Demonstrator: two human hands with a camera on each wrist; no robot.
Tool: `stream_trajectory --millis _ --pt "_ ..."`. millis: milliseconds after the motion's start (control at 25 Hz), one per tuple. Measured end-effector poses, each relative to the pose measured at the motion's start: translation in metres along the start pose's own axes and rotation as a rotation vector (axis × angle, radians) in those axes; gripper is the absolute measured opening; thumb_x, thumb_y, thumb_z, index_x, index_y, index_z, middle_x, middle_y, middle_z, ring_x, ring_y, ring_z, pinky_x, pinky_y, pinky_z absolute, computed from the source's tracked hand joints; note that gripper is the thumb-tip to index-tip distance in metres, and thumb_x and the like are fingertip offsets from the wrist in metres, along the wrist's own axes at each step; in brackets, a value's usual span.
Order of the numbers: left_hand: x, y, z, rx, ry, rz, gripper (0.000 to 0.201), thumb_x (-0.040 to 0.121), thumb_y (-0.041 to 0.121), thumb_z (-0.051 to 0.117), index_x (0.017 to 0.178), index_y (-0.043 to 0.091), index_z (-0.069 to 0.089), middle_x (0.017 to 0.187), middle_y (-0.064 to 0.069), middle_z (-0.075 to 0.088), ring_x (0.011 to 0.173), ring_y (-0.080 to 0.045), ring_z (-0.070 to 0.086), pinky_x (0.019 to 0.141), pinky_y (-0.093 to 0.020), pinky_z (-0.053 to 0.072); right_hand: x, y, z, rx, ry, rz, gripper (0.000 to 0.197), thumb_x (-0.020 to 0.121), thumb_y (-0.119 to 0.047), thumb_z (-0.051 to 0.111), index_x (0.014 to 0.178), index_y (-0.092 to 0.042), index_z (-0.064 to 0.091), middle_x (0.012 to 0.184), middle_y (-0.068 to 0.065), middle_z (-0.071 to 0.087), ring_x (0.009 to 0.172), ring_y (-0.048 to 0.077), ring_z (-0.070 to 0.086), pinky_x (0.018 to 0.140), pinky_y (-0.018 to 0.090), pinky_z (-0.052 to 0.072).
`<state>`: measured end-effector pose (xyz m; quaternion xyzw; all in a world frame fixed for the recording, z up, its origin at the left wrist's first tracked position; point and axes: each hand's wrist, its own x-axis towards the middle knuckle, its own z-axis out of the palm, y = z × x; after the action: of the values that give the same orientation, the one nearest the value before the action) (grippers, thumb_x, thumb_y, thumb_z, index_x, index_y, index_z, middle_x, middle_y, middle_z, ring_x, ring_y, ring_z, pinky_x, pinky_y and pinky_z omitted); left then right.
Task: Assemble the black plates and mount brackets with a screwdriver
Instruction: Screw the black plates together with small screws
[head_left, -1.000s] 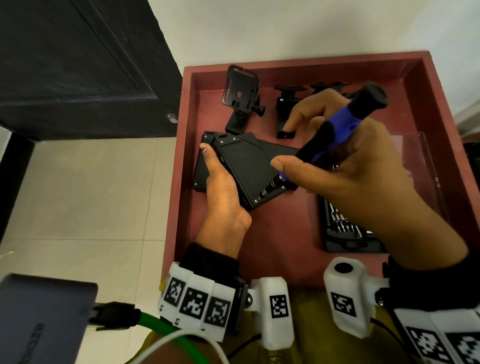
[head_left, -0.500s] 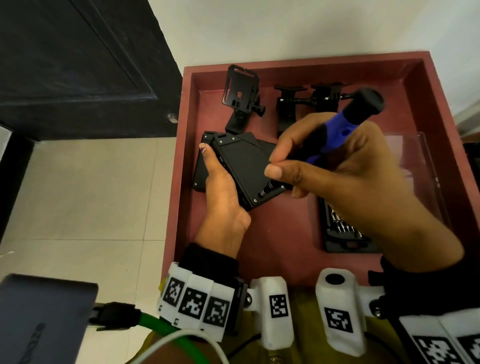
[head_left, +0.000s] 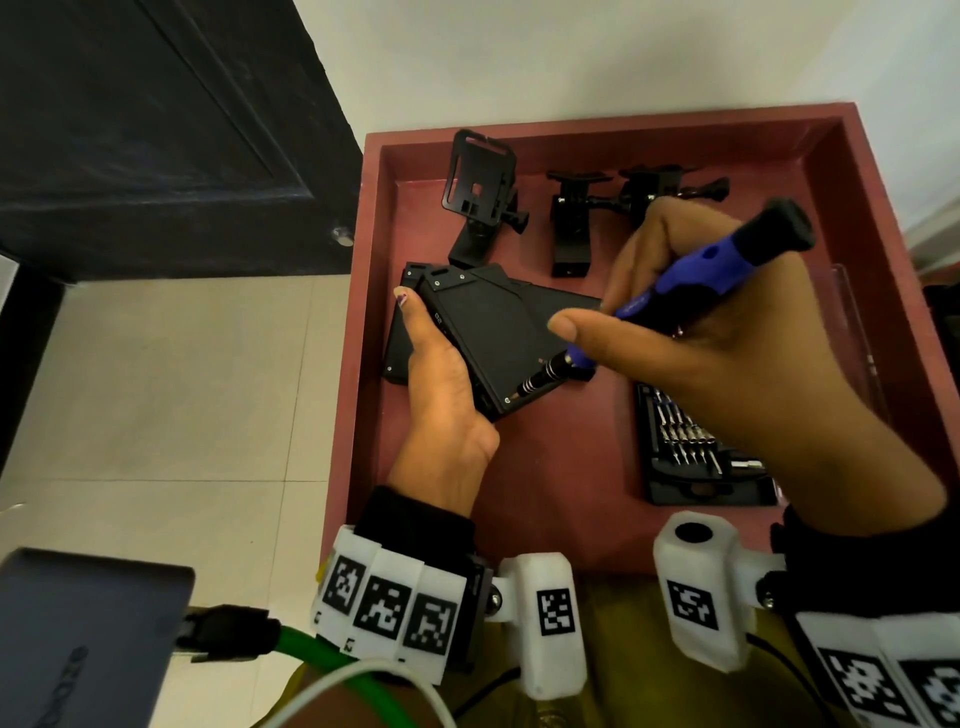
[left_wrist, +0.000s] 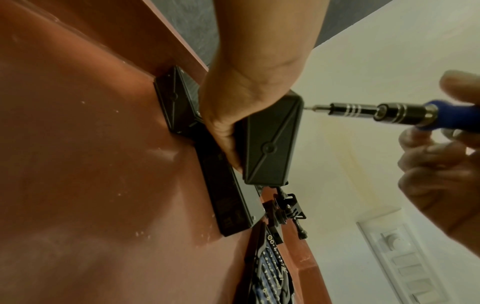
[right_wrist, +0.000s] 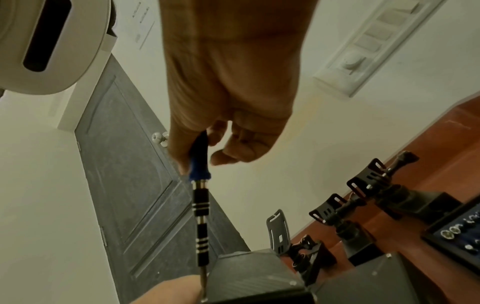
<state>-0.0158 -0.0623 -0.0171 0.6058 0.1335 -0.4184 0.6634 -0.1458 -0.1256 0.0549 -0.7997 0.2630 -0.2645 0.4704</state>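
1. Where both hands work, a red tray (head_left: 587, 525) with raised walls lies under them and holds every part.
2. The black plates (head_left: 498, 338) sit overlapping between the two hands; the top one is tilted up off the tray floor, another lies flat under it.
3. The left hand (head_left: 441, 395) grips the raised plate along its left edge, thumb along the side.
4. The right hand (head_left: 727, 364) pinches the screwdriver (head_left: 691, 291) by its blue and black handle, fingers curled round it.
5. A bit case (head_left: 696, 452) lies under the right wrist.
6. Three mount brackets (head_left: 483, 192) stand beyond both hands, by the far wall.
7. The screwdriver's tip meets a screw at the raised plate's near corner, just right of the left hand.
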Motion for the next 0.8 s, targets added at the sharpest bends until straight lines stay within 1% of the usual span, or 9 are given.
stream_trajectory --millis 80,160,280,360,480,560,680,720,800 --pt "0.001 0.0 0.003 -0.032 0.043 0.033 0.056 0.096 0.06 0.027 0.088 0.019 0.064 0.063 0.003 0.069 0.047 -0.002 0.064 0.042 -0.015 0.05 0.001 0.001 0.005 0.021 0.025 -0.05 0.026 0.078 -0.02 0.072 0.075 -0.009 0.049 0.079 0.006 0.055 0.071 0.015 0.054 0.063 0.02 0.045" --pt "-0.001 0.0 0.004 -0.027 0.024 0.026 0.055 0.095 0.061 0.028 0.082 0.021 0.063 0.057 0.003 0.068 0.044 -0.002 0.063 0.04 -0.015 0.048 0.001 -0.001 0.01 0.125 -0.002 -0.091 0.02 0.081 -0.005 0.071 0.089 -0.012 0.054 0.09 -0.003 0.06 0.077 0.004 0.058 0.069 0.014 0.044" --pt "-0.002 -0.001 -0.003 0.032 -0.003 -0.012 0.061 0.093 0.065 0.028 0.085 0.018 0.065 0.062 0.0 0.072 0.055 -0.009 0.069 0.054 -0.023 0.057 0.0 -0.006 0.014 0.326 -0.061 -0.071 0.016 0.079 -0.008 0.071 0.086 -0.012 0.058 0.077 -0.006 0.062 0.069 0.004 0.061 0.064 0.012 0.046" --pt "-0.003 0.001 -0.004 0.024 -0.03 -0.024 0.065 0.091 0.069 0.027 0.097 0.018 0.067 0.086 -0.007 0.075 0.076 -0.018 0.073 0.076 -0.035 0.06 0.0 -0.007 0.01 0.381 -0.117 -0.022 0.013 0.078 -0.01 0.071 0.079 -0.006 0.059 0.069 0.002 0.062 0.061 0.008 0.058 0.058 0.012 0.046" --pt "-0.001 0.001 -0.004 -0.014 -0.044 -0.022 0.072 0.091 0.071 0.024 0.116 0.017 0.066 0.105 -0.011 0.073 0.092 -0.025 0.071 0.084 -0.041 0.057 -0.001 -0.007 -0.004 0.403 -0.288 0.048 0.009 0.082 0.002 0.066 0.09 0.002 0.06 0.086 0.009 0.066 0.068 0.016 0.064 0.065 0.02 0.052" --pt "-0.001 0.0 -0.004 -0.014 -0.048 -0.019 0.076 0.091 0.071 0.023 0.122 0.015 0.063 0.111 -0.012 0.071 0.099 -0.027 0.07 0.088 -0.043 0.055 -0.001 -0.006 -0.011 0.423 -0.293 0.117 0.013 0.082 0.007 0.065 0.094 0.005 0.059 0.09 0.012 0.068 0.07 0.018 0.07 0.067 0.02 0.055" --pt "-0.001 -0.002 -0.004 -0.002 -0.045 -0.014 0.078 0.088 0.073 0.025 0.123 0.014 0.062 0.112 -0.013 0.07 0.1 -0.028 0.069 0.092 -0.048 0.053 -0.001 -0.006 -0.01 0.294 -0.145 0.113 0.026 0.073 -0.013 0.075 0.081 0.004 0.058 0.073 0.005 0.066 0.056 0.011 0.065 0.058 0.014 0.05" --pt "-0.002 -0.001 -0.004 0.004 -0.02 -0.011 0.075 0.089 0.071 0.027 0.12 0.014 0.064 0.106 -0.011 0.072 0.095 -0.026 0.07 0.088 -0.046 0.056 -0.001 -0.004 -0.008 0.198 -0.102 0.077 0.033 0.072 -0.023 0.077 0.075 0.002 0.056 0.067 0.005 0.062 0.053 0.01 0.059 0.055 0.012 0.045" --pt "-0.001 0.0 -0.003 0.01 0.004 -0.003 0.067 0.092 0.067 0.028 0.112 0.016 0.065 0.092 -0.006 0.073 0.079 -0.018 0.072 0.072 -0.034 0.06 -0.001 0.0 -0.001 0.057 -0.04 0.012 0.043 0.074 -0.032 0.075 0.069 0.001 0.049 0.062 0.008 0.051 0.056 0.02 0.049 0.052 0.018 0.04"
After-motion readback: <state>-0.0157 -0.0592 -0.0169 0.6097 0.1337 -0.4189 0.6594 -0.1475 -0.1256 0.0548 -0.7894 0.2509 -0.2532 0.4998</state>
